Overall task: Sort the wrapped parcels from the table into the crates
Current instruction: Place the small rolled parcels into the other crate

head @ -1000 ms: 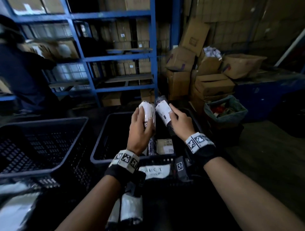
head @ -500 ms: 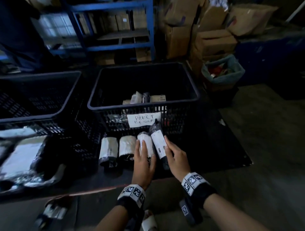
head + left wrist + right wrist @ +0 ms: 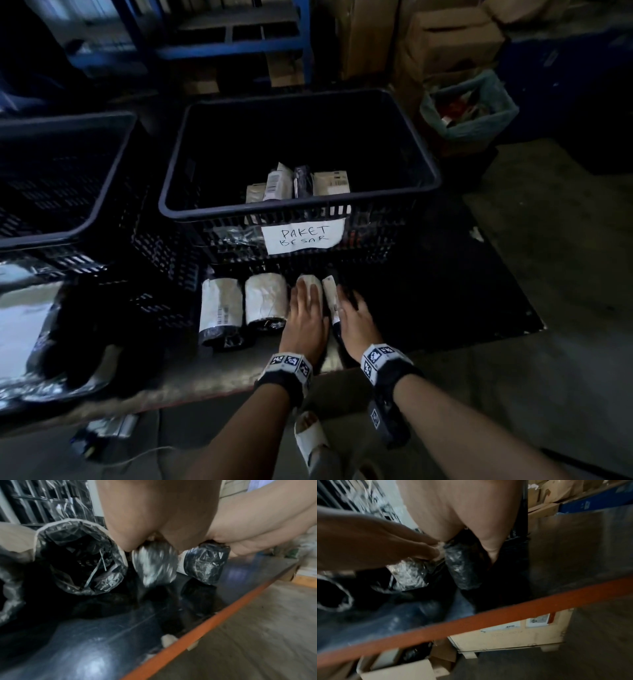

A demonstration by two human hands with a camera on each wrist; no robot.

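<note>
Two rolled parcels in black plastic with white labels lie side by side on the dark table, in front of the black crate labelled "PAKET BESAR". My left hand lies over the left roll and grips it, fingers and thumb on either side of it. My right hand holds the thinner roll, whose dark end shows in the right wrist view. Two more rolls lie to the left of them. Several parcels sit inside the crate.
A second black crate stands to the left. Flat silver-wrapped parcels lie at the table's left end. The table's orange front edge is close to my wrists. A lined bin and cardboard boxes stand behind right.
Both hands, each holding a roll, came down from above the labelled crate to the table in front of it, beside the two other rolls. My view tilted downward.
</note>
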